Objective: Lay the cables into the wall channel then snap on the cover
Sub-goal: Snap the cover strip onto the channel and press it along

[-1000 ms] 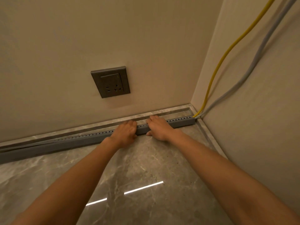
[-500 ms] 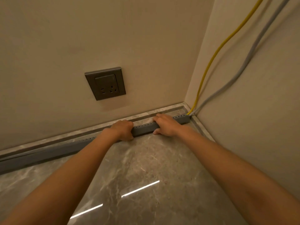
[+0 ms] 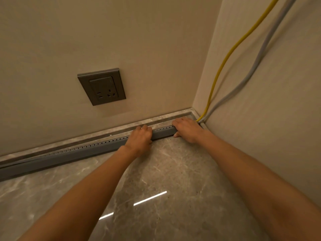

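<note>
A long grey slotted cable channel (image 3: 73, 153) lies along the foot of the back wall on the marble floor. My left hand (image 3: 140, 138) rests on top of it with fingers curled over the upper edge. My right hand (image 3: 186, 128) lies flat over the channel's right end, close to the corner. A yellow cable (image 3: 224, 63) and a grey cable (image 3: 257, 60) run down the right wall and enter the channel end under my right hand. Whether a cover sits on the channel I cannot tell.
A dark grey wall socket (image 3: 102, 86) sits on the back wall above the channel. A stone skirting strip (image 3: 121, 126) runs behind the channel. The right wall (image 3: 278, 119) meets the back wall at the corner. Glossy marble floor (image 3: 165, 180) lies below my arms.
Both hands have slid to the right along the channel. My right hand has reached the corner end and the hands are further apart. The head camera has shifted slightly.
</note>
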A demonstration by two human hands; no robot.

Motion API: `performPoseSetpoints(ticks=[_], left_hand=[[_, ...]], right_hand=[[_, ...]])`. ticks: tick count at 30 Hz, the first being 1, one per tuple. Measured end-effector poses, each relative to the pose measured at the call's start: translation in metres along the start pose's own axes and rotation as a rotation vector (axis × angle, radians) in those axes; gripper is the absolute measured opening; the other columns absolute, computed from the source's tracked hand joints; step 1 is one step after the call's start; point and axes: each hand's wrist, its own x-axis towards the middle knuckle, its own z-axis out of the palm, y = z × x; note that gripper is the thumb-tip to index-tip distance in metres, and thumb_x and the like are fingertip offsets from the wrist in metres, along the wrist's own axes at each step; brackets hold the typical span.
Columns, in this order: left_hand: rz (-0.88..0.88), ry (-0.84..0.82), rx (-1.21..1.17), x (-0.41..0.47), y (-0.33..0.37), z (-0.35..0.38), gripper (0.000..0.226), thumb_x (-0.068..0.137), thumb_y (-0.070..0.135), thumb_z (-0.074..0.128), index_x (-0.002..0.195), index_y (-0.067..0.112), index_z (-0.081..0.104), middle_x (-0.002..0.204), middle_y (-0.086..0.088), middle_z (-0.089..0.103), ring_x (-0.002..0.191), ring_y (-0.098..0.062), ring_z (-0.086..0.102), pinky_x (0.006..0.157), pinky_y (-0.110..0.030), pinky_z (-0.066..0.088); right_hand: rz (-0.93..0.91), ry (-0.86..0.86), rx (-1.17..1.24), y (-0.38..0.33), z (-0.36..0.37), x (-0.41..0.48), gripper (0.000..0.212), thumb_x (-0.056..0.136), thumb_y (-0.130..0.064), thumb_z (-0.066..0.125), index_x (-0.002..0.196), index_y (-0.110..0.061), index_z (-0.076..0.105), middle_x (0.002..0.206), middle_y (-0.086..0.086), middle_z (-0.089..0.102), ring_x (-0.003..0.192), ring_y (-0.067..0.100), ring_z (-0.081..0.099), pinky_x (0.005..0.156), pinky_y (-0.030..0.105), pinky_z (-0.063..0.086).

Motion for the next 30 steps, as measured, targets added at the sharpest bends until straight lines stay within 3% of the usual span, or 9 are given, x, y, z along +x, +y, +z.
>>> performPoseSetpoints(ticks=[8,17,23,27,30], left_hand=[[-0.035,0.017,-0.204,-0.01,-0.019,-0.005,0.047,0.091,0.027,0.057,0.131,0.005,0.047,0.131,-0.015,0.047,0.119,-0.031,0.049,0.101,-0.037,0.041],[-0.018,-0.006,-0.052,-0.033,-0.043,-0.006,0.039,0.097,0.026,0.045,0.129,0.005,0.044,0.134,-0.015,0.047,0.12,-0.03,0.048,0.098,-0.037,0.04],[0.041,-0.118,-0.032,-0.03,-0.052,-0.017,0.039,0.098,0.03,0.043,0.128,0.006,0.046,0.132,-0.017,0.05,0.118,-0.031,0.051,0.096,-0.038,0.041],[0.066,-0.104,0.014,-0.03,-0.051,-0.018,0.04,0.097,0.03,0.044,0.128,0.005,0.046,0.132,-0.017,0.051,0.118,-0.032,0.052,0.096,-0.038,0.041],[0.051,-0.048,-0.009,-0.037,-0.054,-0.01,0.038,0.094,0.026,0.049,0.125,0.005,0.047,0.128,-0.017,0.053,0.113,-0.032,0.054,0.092,-0.04,0.044]], right_hand=[[0.029,0.018,-0.022,-0.006,0.0,-0.002,0.04,0.096,-0.025,0.052,0.13,-0.004,0.045,0.13,0.018,0.049,0.12,0.034,0.048,0.099,0.039,0.038],[-0.062,0.068,-0.019,-0.052,0.0,0.006,0.03,0.097,-0.016,0.046,0.125,-0.004,0.046,0.129,0.016,0.051,0.117,0.033,0.051,0.101,0.04,0.036],[-0.054,0.067,-0.117,-0.069,0.0,0.005,0.041,0.1,-0.026,0.041,0.135,-0.005,0.037,0.136,0.014,0.048,0.127,0.032,0.045,0.116,0.045,0.022],[-0.091,0.076,-0.101,-0.084,0.002,0.01,0.033,0.098,-0.015,0.042,0.13,-0.006,0.041,0.133,0.014,0.049,0.123,0.031,0.047,0.109,0.04,0.033],[-0.1,0.039,-0.064,-0.082,0.0,0.01,0.034,0.098,-0.019,0.044,0.129,-0.005,0.041,0.134,0.014,0.05,0.123,0.031,0.047,0.107,0.039,0.033]])
